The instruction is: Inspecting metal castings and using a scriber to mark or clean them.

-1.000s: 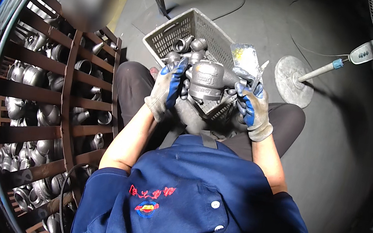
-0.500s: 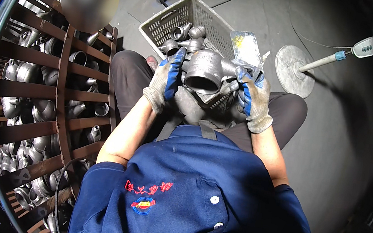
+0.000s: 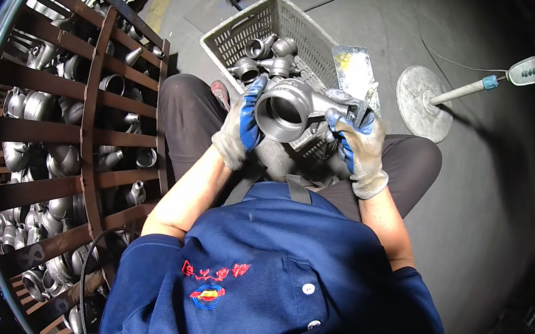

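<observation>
Above my lap, both gloved hands hold a grey cast-metal pipe fitting (image 3: pixel 282 109) with a wide round mouth and a narrower neck running right. The mouth is turned toward me and slightly left. My left hand (image 3: pixel 244 123) presses its blue palm and fingers along the casting's left side. My right hand (image 3: pixel 358 142) is closed round the neck end, with its fingers curled; a small grey upright piece shows above them, and I cannot tell whether it is part of the casting or separate. Several similar castings (image 3: pixel 277 66) lie in the plastic crate just beyond.
The slatted plastic crate (image 3: pixel 233 23) stands between my knees and beyond. A brown metal cage (image 3: pixel 90 108) full of castings runs along my left. A stained, shiny plate (image 3: pixel 356 70) is at the crate's right. Farther right stands a fan with a round base (image 3: pixel 423 103).
The casting has been turned, so its mouth has swung left and up and shows more of its inside. Both hands still hold it. A blurred round shape at the upper left is gone.
</observation>
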`<action>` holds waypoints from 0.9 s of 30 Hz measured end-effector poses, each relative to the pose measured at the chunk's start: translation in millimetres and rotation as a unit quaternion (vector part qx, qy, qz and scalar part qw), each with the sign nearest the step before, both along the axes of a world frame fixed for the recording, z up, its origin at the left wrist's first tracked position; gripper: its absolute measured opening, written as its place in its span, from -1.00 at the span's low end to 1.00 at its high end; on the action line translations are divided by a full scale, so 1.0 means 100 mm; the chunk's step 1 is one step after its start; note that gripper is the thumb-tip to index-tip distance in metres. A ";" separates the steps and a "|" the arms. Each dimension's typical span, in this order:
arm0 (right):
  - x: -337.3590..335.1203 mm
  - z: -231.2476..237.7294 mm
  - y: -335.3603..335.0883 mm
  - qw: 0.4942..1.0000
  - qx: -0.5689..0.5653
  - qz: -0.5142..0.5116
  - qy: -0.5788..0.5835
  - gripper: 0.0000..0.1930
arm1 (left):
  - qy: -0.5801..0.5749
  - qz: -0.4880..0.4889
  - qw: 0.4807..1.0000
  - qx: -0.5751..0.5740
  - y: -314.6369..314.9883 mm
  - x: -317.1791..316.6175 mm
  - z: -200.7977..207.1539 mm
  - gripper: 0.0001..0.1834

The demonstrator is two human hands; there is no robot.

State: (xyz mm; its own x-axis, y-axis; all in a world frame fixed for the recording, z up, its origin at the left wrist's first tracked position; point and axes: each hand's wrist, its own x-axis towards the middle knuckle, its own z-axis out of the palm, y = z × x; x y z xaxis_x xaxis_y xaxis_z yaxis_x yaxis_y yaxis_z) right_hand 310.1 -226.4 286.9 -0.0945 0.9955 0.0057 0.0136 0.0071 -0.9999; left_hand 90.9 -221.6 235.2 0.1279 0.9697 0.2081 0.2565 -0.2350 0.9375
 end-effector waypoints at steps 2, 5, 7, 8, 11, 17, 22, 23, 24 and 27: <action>-0.08 -0.03 -0.03 0.980 -0.104 -0.058 0.161 -0.64 | -0.590 -0.032 0.753 -0.291 0.00 0.13 0.11 -0.59; -0.12 0.05 -0.08 0.913 -0.201 0.053 0.352 -0.66 | -0.276 0.027 0.950 -0.143 0.03 0.13 0.21 -0.68; -0.14 0.19 -0.21 0.967 -0.201 0.048 0.149 -0.62 | 0.327 -0.008 0.931 0.160 0.08 0.05 0.21 -0.80; -0.11 0.28 -0.23 0.974 -0.155 0.100 0.134 -0.66 | 0.162 -0.004 0.978 0.130 0.09 0.00 0.20 -0.82; 0.00 0.53 -0.20 0.974 -0.131 0.100 0.155 -0.71 | 0.053 -0.017 0.996 0.072 0.09 -0.06 0.12 -0.80; -0.15 0.51 0.03 0.972 0.186 0.128 -0.070 -0.56 | 0.263 0.004 0.940 0.218 0.06 0.02 0.03 -0.83; -0.22 0.44 0.01 0.892 0.322 0.160 -0.273 -0.49 | 0.210 -0.001 0.948 0.241 0.03 0.02 0.04 -0.80; -0.23 0.43 0.00 0.894 0.325 0.163 -0.263 -0.49 | 0.220 0.012 0.942 0.254 0.03 0.02 0.03 -0.80; -0.23 0.44 -0.01 0.880 0.337 0.173 -0.286 -0.48 | 0.247 0.015 0.936 0.251 0.04 0.03 0.01 -0.79; -0.22 0.47 -0.06 0.862 0.342 0.200 -0.316 -0.47 | 0.277 0.005 0.928 0.250 0.11 0.01 -0.07 -0.77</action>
